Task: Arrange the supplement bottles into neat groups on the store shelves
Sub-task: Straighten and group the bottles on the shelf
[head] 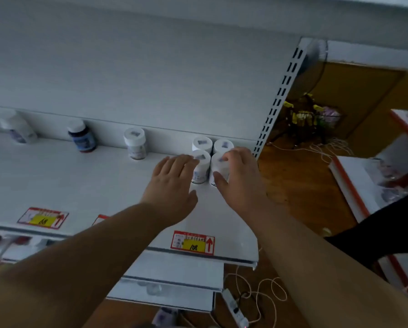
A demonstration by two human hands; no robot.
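Head view, shelf [84, 185] far right: four white bottles [201, 144] squared together; my left hand [174, 176] flat, steadying front-left bottle [201, 166]; right hand [239, 176] grips front-right bottle [218, 168], aligning.

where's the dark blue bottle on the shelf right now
In the head view, the dark blue bottle stands at the shelf's back, left of centre, between two white bottles.
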